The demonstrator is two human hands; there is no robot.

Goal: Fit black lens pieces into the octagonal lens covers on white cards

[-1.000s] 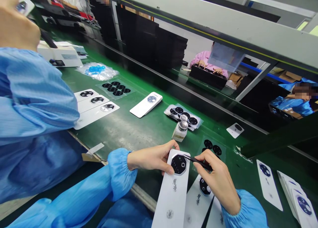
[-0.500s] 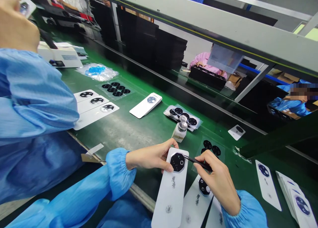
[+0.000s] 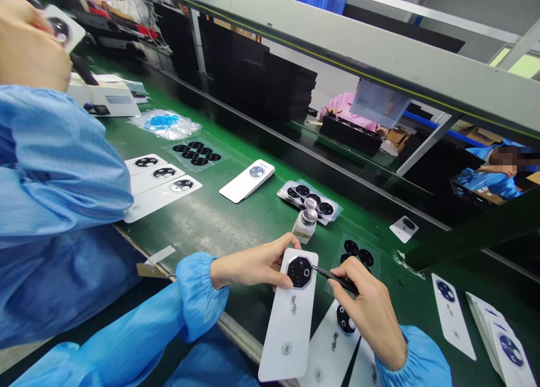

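A white phone back panel (image 3: 287, 331) is gripped near its top left edge by my left hand (image 3: 257, 268), thumb on the front face. Near its top sits a black octagonal lens cover (image 3: 300, 272) with small round holes. My right hand (image 3: 369, 300) pinches black tweezers (image 3: 343, 281), whose tip meets the right edge of that cover. Under my right hand, more white panels (image 3: 327, 356) lie fanned out, partly hidden. Just beyond the held panel is a film sheet with black lens covers (image 3: 351, 247), partly covered by my right hand.
A pump bottle (image 3: 305, 225) stands ahead, beside stacked lens-cover sheets (image 3: 325, 208). Panels (image 3: 446, 314) and a panel stack (image 3: 511, 347) lie at right. To the left, a co-worker's hand (image 3: 34, 49) holds a panel over the green bench (image 3: 194, 218). A metal beam (image 3: 379, 61) runs overhead.
The held panel has shifted very slightly, while the tweezers stay at the cover's edge. At left, the co-worker's hand and panel have moved a little to the right.
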